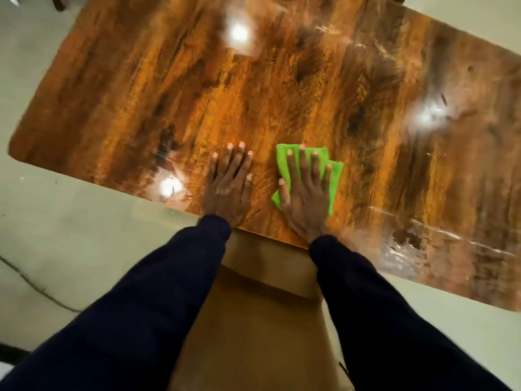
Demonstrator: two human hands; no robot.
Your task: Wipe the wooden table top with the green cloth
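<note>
Green cloth (335, 177), folded, lies flat on the wooden table top (282, 94) close to the near edge, pinned under the right hand (306, 193). Right hand is flat, palm down, with straight, slightly spread fingers pressing on the cloth and no curl round it. Cloth edges show past the fingertips, along the hand's right side and beside the thumb. Left hand (228, 187) also lies palm down, fingers straight, on bare wood just beside the cloth but apart from it, with a strip of table showing between them. Both wrists run into dark navy sleeves (141, 292) that reach back toward the camera. Between the forearms a brown chair (262, 320) is tucked against the table edge. Table surface is glossy, orange-brown, with dark grain streaks. Three bright light reflections sit on it, one left of the left hand (169, 186), one far centre (239, 33) and one to the right (431, 114). Pale smear marks (437, 230) cross the right part of the top. Pale floor (70, 235) surrounds the table, with a dark cable (28, 280) lying on it at left.
</note>
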